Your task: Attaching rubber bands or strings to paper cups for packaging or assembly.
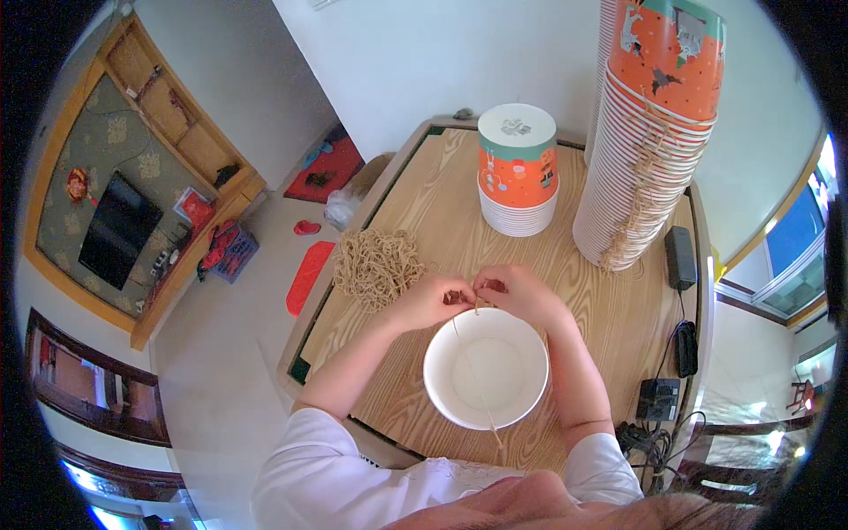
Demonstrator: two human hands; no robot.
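Note:
A white paper bucket stands mouth up on the table in front of me. A thin twine string crosses its mouth, with one end at the near rim. At the far rim, my left hand and my right hand meet, both with fingers pinched on the string's other end. Whether a knot is there is too small to tell. Beyond my left hand lies a loose heap of tan twine.
A short upside-down stack of orange-and-green paper buckets stands at the back. Right of it rises a tall stack with twine along its side. A black power adapter and tangled cables lie along the table's right side.

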